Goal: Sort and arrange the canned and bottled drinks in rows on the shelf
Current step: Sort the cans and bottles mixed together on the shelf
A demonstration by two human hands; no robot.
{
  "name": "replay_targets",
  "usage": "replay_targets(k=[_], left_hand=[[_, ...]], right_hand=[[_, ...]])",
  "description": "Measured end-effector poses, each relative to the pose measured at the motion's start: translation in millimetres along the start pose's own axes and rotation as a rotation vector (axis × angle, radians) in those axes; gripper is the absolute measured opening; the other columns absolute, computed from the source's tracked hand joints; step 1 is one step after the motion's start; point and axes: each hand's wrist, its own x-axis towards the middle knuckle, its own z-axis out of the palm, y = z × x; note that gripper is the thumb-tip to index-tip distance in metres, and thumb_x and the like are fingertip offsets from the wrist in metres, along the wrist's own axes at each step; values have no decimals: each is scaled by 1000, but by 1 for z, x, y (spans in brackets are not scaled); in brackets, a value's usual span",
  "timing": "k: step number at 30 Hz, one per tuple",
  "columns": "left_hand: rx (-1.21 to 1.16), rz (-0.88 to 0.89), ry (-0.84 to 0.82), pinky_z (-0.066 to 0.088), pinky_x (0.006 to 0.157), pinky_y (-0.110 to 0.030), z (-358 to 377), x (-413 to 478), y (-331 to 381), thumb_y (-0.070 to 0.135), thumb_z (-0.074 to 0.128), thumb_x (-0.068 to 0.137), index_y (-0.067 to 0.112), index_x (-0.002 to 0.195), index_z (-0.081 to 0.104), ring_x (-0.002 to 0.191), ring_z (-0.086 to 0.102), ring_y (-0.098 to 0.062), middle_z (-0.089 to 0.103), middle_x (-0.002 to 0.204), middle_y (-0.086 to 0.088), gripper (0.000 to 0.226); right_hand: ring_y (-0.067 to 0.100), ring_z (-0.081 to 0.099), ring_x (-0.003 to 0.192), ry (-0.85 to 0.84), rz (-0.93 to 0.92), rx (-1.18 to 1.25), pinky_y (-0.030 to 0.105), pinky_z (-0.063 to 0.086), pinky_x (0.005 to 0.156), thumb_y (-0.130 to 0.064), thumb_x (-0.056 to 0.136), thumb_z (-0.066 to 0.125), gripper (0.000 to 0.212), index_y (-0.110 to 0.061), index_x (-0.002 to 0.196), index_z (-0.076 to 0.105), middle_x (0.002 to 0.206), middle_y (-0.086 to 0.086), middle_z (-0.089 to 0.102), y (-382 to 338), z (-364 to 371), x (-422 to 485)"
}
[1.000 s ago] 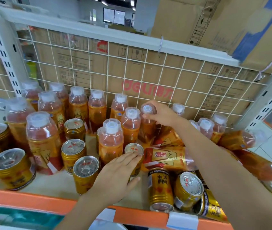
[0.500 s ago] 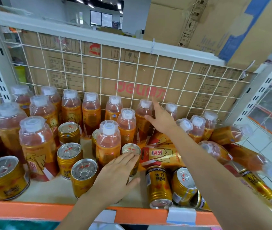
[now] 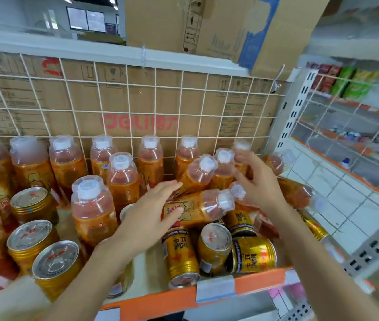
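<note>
Lying on side at shelf middle: bottle (image 3: 202,206), cap pointing right, on top of fallen cans (image 3: 180,253). Left hand (image 3: 146,218) rested on its base end, fingers straight, grip released. Right hand (image 3: 259,184) was among leaning bottles (image 3: 201,172) at rear right, fingers curved; grasp could not be determined. Upright bottles (image 3: 93,205) and upright cans (image 3: 30,242) stood at left. Wire grid (image 3: 137,100) backed shelf (image 3: 260,280), with cardboard box (image 3: 33,93) behind.

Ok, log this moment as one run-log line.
left hand: open, touching lying bottle | right hand: among tilted bottles, grip unclear | toppled cans: right front | rows: unfinished
</note>
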Motion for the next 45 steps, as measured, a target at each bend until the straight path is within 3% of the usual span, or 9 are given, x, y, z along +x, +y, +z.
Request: replay_targets(k=[7, 12, 17, 26, 30, 33, 37, 41, 45], left_hand=[[-124, -94, 42, 25, 111, -34, 44, 77, 21, 36, 58, 89, 29, 148, 15, 140, 22, -14, 21, 153, 6, 73], [-83, -214, 127, 33, 108, -43, 64, 107, 20, 40, 66, 82, 25, 143, 26, 134, 33, -23, 36, 145, 0, 75], [-124, -235, 301, 44, 94, -37, 62, 111, 6, 31, 64, 85, 22, 123, 44, 115, 49, -15, 53, 121, 5, 44], [-103, -352, 350, 22, 107, -27, 41, 97, -15, 27, 57, 91, 23, 149, 14, 140, 23, -14, 22, 155, 1, 72], [33, -148, 437, 25, 107, -19, 40, 77, 3, 31, 58, 88, 32, 142, 29, 135, 26, -1, 29, 148, 10, 61], [-53, 86, 182, 29, 100, -8, 38, 57, 15, 62, 51, 81, 49, 127, 42, 125, 37, 10, 44, 131, 30, 48], [-17, -23, -239, 34, 105, -25, 48, 52, 9, 79, 53, 63, 55, 131, 28, 124, 34, 10, 36, 133, 33, 75], [-3, -50, -218, 30, 102, -17, 58, 49, 3, 61, 70, 66, 52, 129, 24, 119, 32, 11, 35, 128, 30, 79], [-71, -25, -120, 33, 87, -3, 60, 48, 5, 41, 74, 73, 51, 117, 29, 113, 33, 16, 35, 120, 31, 64]], right_hand=[[-1, 49, 103, -159, 75, 53, 32, 46, 96, -23, 89, 60, 52, -24, 138, 40, 136, -6, 48, 35, -4, -7], [8, 43, 126, -222, 81, 153, 33, 42, 103, -28, 89, 62, 65, -26, 145, 29, 142, -4, 44, 42, 6, 17], [-7, 27, 130, -281, 2, 224, 4, 24, 98, -31, 89, 61, 70, -32, 146, 20, 139, -22, 31, 47, 21, 26], [-8, 33, 123, -175, -45, 187, 19, 36, 96, -31, 89, 60, 66, -36, 144, 23, 143, -15, 39, 51, 34, 24], [-3, 40, 122, -143, -65, 161, 24, 42, 93, -34, 89, 59, 65, -35, 144, 24, 142, -13, 41, 51, 34, 22], [7, 47, 115, -140, -87, 129, 25, 45, 88, -36, 89, 59, 68, -35, 145, 21, 143, -12, 41, 51, 33, 20], [7, 58, 106, -187, -83, 140, 29, 49, 89, -40, 85, 64, 83, -43, 145, 7, 145, -12, 39, 57, 29, 12], [15, 48, 124, -257, -81, 53, 46, 39, 103, -54, 72, 67, 98, -42, 146, 3, 140, -5, 46, 73, 26, -1], [16, 39, 126, -356, -44, -40, 47, 26, 110, -41, 71, 76, 101, -35, 147, 10, 136, -4, 46, 84, 18, -5]])
